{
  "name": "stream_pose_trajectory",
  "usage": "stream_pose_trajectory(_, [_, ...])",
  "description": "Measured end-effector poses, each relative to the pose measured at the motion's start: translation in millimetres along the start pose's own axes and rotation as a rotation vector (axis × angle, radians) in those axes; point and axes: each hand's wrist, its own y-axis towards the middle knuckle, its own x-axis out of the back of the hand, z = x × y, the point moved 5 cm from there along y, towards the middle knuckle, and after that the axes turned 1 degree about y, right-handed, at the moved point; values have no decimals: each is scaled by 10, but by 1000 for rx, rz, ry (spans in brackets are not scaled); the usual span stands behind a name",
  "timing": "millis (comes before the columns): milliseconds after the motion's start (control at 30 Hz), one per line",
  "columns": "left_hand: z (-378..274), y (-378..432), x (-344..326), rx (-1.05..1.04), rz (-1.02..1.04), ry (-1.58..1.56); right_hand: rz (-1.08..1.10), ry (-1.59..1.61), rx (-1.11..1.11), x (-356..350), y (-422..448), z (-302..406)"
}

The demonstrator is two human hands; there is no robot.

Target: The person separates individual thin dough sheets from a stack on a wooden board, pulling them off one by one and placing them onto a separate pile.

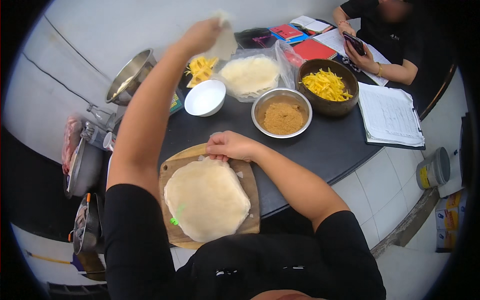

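My left hand (202,34) is raised at the far side of the table and grips a thin, pale wrapper sheet (226,43), which hangs from the fingers and is slightly blurred. Below it, a round stack of thin wrapper sheets (206,198) lies on a wooden board (255,187) close to my body. The curled fingertips of my right hand (228,147) pinch the stack's far edge. Another pile of wrappers (250,75) rests in an open plastic bag. Beyond the board stand a white bowl (205,98), a metal bowl of brown sugar (284,118) and a wooden bowl of yellow strips (327,85).
More yellow pieces (201,70) lie beside the bag. A tilted steel bowl (131,77) stands at the left, above pots (87,225). A clipboard with papers (392,114) lies at the right edge. Across the table, a person (386,41) holds a phone (353,43) near notebooks.
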Motion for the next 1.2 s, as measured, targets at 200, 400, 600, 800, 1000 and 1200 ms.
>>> stream_pose_trajectory(200, [-349, -273, -1081, -165, 389, 63, 1, -49, 8, 67, -52, 14])
stream_pose_trajectory(400, [-171, -1618, -253, -85, 325, -126, 16, -59, 21, -5, 8, -23])
stream_pose_trajectory(600, [59, -3511, 111, 295, 217, -257, -40, -214, 0, 11, -54, 44])
stream_pose_trajectory(800, [-388, -4708, 36, 286, -47, -387, -183, -453, 176, -114, -395, 366])
stream_pose_trajectory(1000, [-632, -4999, -54, 264, -175, -424, -159, -809, 348, -612, -1116, 529])
stream_pose_trajectory(1200, [-830, -4823, -128, 101, -272, -457, -322, -1097, 396, -917, -1596, 457])
